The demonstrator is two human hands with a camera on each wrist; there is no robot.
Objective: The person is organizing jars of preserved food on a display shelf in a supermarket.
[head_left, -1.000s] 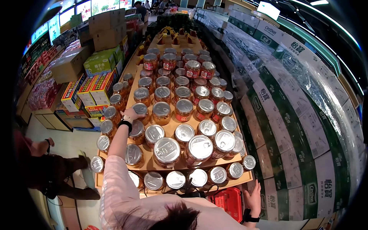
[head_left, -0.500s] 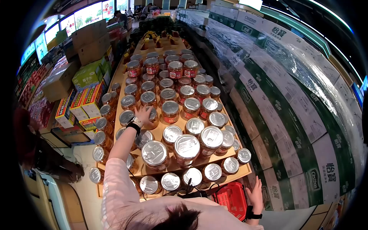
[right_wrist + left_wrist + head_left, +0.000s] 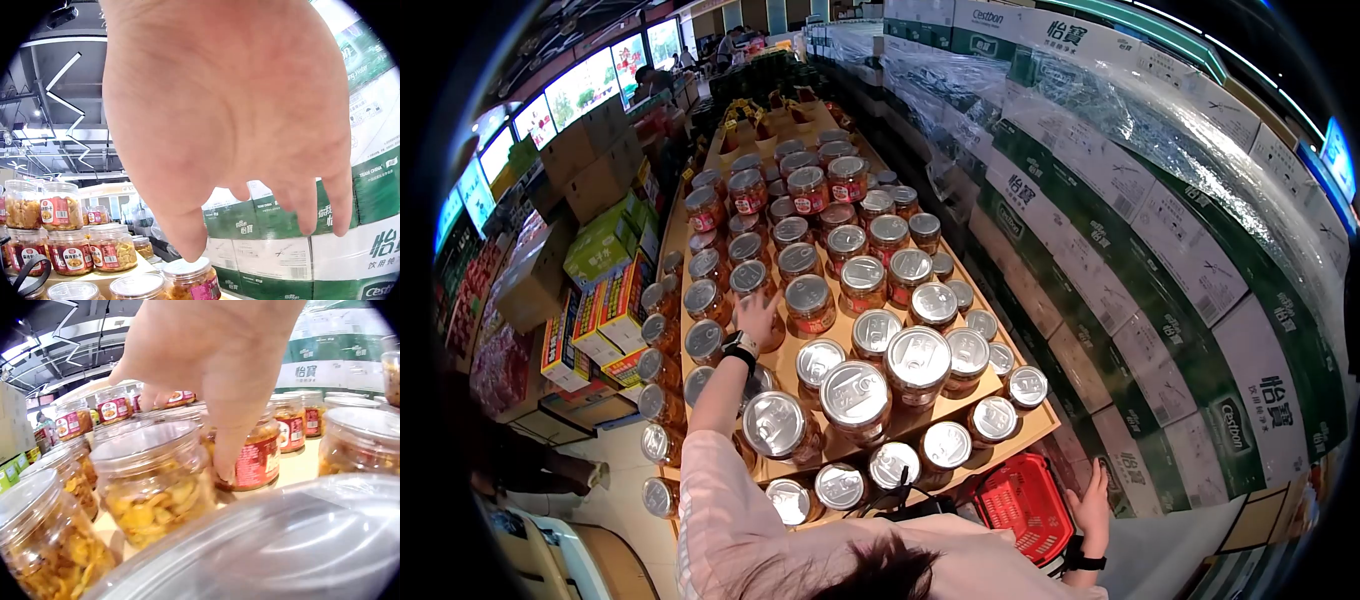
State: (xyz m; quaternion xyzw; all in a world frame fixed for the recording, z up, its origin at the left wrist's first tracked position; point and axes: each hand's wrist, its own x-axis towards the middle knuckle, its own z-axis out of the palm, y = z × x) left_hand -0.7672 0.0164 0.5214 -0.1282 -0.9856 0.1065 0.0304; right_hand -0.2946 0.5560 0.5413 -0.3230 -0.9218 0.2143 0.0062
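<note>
My left hand (image 3: 753,318) reaches over a jar of yellow-orange food among the rows, its fingers spread about the lid. In the left wrist view, the thumb (image 3: 228,453) comes down along the side of this red-labelled jar (image 3: 257,464), and the palm hides most of the lid. A second jar (image 3: 150,481) with yellow slices stands close beside it. My right hand (image 3: 1090,500) is held out past the table's near right corner, fingers extended and holding nothing. Beside it is a red plastic basket (image 3: 1025,515).
Several silver-lidded jars (image 3: 918,360) fill the stepped wooden table (image 3: 1015,440), some stacked at the far end. Wrapped Cestbon cartons (image 3: 1140,330) form a wall on the right. Boxes (image 3: 605,320) are piled on the left, where a person's leg (image 3: 560,465) shows.
The view has turned, so the table slants further left. My left hand stays at the same jar; its fingers have moved further over the lid. The right hand stays beside the basket.
</note>
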